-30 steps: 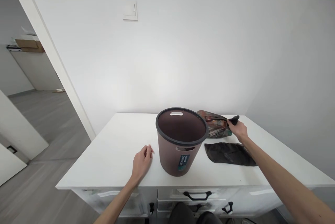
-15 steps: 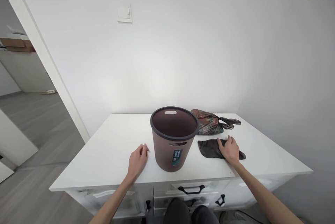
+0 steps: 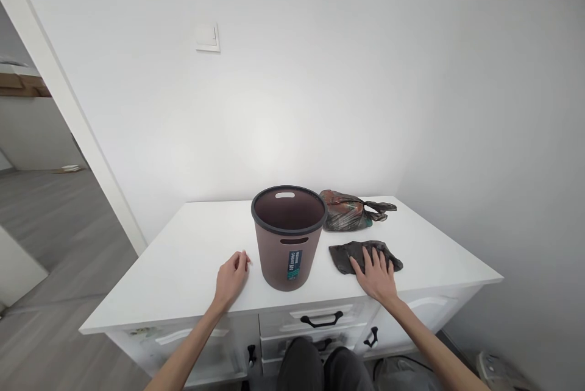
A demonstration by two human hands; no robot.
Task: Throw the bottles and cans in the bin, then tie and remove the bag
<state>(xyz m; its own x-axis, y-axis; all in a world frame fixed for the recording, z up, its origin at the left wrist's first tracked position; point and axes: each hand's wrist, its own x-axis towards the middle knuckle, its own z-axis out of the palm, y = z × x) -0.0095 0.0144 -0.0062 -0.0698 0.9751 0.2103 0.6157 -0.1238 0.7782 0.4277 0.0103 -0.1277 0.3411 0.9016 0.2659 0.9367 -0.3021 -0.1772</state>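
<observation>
A brownish-purple garbage bin (image 3: 274, 257) with a dark rim and a blue label stands upright on the white cabinet top. My left hand (image 3: 232, 275) rests on the surface just left of the bin, apart from it, its fingers curled in with nothing visible in them. To the bin's right, my right hand (image 3: 377, 275) lies with fingers spread on a flat, dark plastic bag (image 3: 342, 257). Behind that lies a tied, see-through black plastic bag (image 3: 345, 213) with reddish and green contents. Part of it is hidden by the bin.
The white cabinet top (image 3: 183, 269) meets the wall at the back. Black drawer handles (image 3: 322, 320) stick out below its front edge. A light switch (image 3: 208, 38) is on the wall. An open doorway with grey floor (image 3: 50, 226) lies at the left.
My right hand's fingers have gone from bunched to spread over the flat bag, which now looks wider and less narrow at its right end. The camera view has shifted slightly. The bin still stands in place.
</observation>
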